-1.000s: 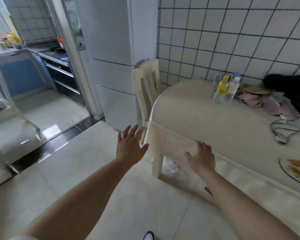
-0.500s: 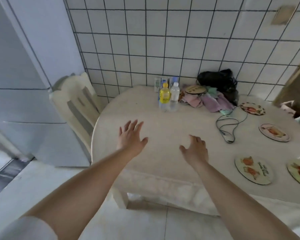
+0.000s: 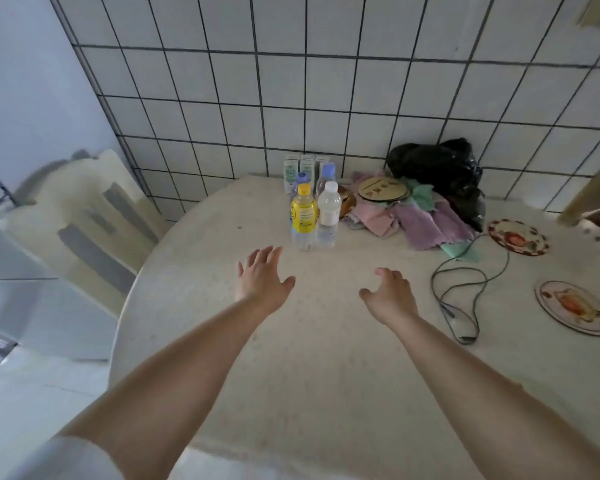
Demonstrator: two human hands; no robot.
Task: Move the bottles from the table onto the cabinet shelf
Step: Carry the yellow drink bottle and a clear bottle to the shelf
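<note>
Several bottles stand upright in a tight cluster at the back of the round table [image 3: 326, 358]: a yellow-capped bottle [image 3: 304, 216] with a yellow label, a white-capped clear bottle [image 3: 328, 214] to its right, and two blue-capped bottles [image 3: 325, 174] behind them. My left hand [image 3: 262, 278] hovers over the table just in front of the yellow bottle, fingers spread and empty. Further right and a little nearer, my right hand [image 3: 390, 294] is held out with loosely bent fingers, holding nothing. No cabinet shelf is in view.
Small cartons [image 3: 300, 166] stand against the tiled wall behind the bottles. Coloured cloths [image 3: 413, 216], a black bag [image 3: 437, 168], a round wooden disc [image 3: 383, 194], a cable [image 3: 465, 289] and decorated plates [image 3: 574, 306] lie to the right. A pale chair [image 3: 84, 220] stands at the left.
The view has swung from the floor and chair onto the table and come closer. Both hands have reached forward over the table toward the bottles, still empty.
</note>
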